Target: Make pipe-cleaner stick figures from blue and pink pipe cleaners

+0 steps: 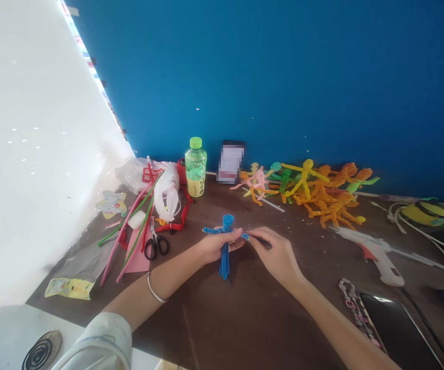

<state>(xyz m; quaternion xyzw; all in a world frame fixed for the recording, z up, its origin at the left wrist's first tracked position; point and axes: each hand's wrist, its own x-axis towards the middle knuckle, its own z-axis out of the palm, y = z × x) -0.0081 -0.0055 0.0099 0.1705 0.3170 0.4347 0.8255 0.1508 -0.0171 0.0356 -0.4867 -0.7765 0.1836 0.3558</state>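
A blue pipe-cleaner figure (227,222) is held upright above the dark tabletop, its head on top and several strands hanging below. My left hand (218,245) is closed around its middle, with the thumb across the body. One blue arm sticks out to the left. On the other side, my right hand (274,252) pinches the tip of the arm that points right. Part of the figure's body is hidden behind the left fingers.
Black-handled scissors (156,242), long pipe cleaners (133,218) and a plastic bag (167,190) lie left. A bottle (196,169) and propped phone (230,162) stand behind. Orange and yellow figures (328,192), a glue gun (376,254) and another phone (395,329) are right.
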